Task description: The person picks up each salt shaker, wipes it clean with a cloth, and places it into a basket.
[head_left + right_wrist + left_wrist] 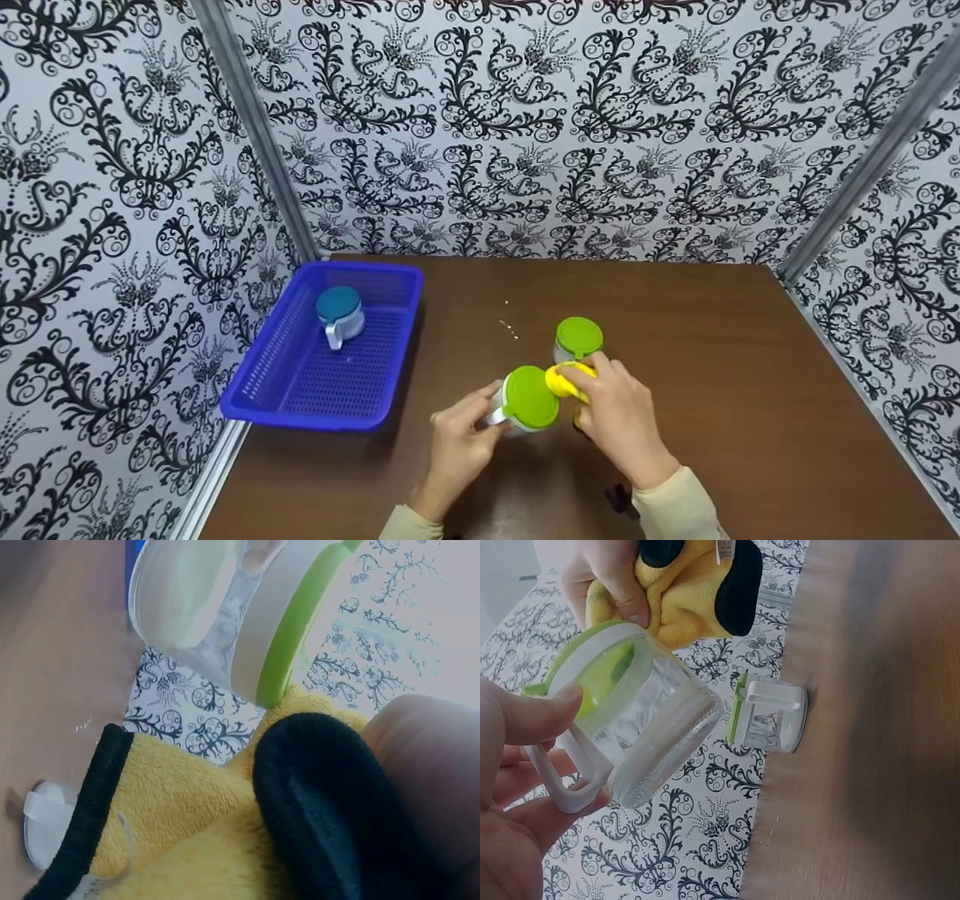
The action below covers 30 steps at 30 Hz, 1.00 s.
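Observation:
My left hand (463,435) grips the white handle of a clear jar with a green lid (532,397), held tilted above the table. White contents show inside this jar (660,720) in the left wrist view. My right hand (622,412) pinches a bunched yellow cloth (564,380) with black edging, which touches the edge of the green lid. In the right wrist view the cloth (187,817) hangs loosely below the lid. Just behind the hands, a second green-lidded jar (578,337) stands upright on the table, partly hidden by the right hand.
A blue plastic basket (397,360) sits on the left of the brown table (712,360), with a teal-lidded jar (341,311) inside. White crumbs (508,326) lie near the table's middle. Patterned walls enclose the back and sides. A small dark object (619,498) shows by the right sleeve.

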Motion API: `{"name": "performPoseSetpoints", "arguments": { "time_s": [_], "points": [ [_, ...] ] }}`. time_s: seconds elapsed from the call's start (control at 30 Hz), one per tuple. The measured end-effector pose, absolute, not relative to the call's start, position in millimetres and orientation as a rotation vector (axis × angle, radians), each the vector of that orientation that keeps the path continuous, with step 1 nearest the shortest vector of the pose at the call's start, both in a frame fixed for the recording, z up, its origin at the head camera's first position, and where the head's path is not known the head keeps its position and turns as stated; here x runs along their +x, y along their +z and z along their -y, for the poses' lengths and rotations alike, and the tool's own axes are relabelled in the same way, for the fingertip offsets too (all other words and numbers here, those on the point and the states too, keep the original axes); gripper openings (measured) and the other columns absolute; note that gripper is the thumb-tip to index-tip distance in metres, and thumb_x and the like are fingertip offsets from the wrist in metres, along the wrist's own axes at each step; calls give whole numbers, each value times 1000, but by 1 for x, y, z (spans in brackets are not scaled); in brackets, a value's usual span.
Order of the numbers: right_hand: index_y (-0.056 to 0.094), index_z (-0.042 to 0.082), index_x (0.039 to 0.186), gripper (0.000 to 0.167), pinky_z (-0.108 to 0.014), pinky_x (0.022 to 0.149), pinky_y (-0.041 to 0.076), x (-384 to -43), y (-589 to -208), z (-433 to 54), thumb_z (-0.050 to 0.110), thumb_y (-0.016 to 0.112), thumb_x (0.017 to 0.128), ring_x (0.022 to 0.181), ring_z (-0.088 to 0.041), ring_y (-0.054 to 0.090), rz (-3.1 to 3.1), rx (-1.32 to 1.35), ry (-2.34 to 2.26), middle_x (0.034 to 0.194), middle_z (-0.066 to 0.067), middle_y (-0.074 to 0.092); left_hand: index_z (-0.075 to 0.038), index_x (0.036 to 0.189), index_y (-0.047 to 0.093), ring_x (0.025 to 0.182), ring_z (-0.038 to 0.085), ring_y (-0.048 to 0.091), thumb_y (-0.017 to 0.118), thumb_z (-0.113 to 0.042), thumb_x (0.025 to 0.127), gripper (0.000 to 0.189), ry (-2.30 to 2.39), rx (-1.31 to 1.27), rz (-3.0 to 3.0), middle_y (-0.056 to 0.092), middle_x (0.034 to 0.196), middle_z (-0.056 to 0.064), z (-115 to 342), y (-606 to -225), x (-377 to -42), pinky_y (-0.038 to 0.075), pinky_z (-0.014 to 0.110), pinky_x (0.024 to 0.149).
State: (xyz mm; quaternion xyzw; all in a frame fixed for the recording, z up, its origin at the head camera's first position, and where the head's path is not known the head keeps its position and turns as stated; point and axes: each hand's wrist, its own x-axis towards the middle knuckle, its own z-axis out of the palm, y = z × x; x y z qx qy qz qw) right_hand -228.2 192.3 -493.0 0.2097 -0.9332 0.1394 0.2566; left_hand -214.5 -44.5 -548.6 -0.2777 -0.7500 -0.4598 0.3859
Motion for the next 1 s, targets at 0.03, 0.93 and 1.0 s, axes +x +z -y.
{"name": "performPoseSetpoints", "arguments": {
  "time_s": [0.03, 0.93, 1.0],
  "points": [
    [76, 28, 114, 60, -38, 56, 51, -228, -493, -192, -4, 80, 64, 78, -23, 56, 2533, 577, 382, 103, -4, 62, -7, 80, 69, 93, 21, 73, 89, 8, 61, 32, -1169, -705, 1911, 74, 109, 9, 44, -548, -215, 59, 29, 72],
    [76, 31, 112, 52, -35, 63, 55, -200, -484, -158, -3, 77, 72, 88, -17, 58, 2414, 861, 486, 104, 3, 61, -10, 74, 64, 90, 16, 73, 89, 6, 63, 32, -1054, -736, 1934, 75, 106, 9, 44, -550, -215, 59, 28, 69],
    [76, 32, 112, 53, -35, 63, 55, -201, -485, -159, -2, 76, 71, 89, -16, 59, 2413, 845, 475, 104, 4, 61, -9, 75, 64, 89, 17, 73, 88, 6, 63, 31, -1053, -745, 1931, 75, 106, 9, 44, -550, -215, 59, 28, 69]
  ]
}}
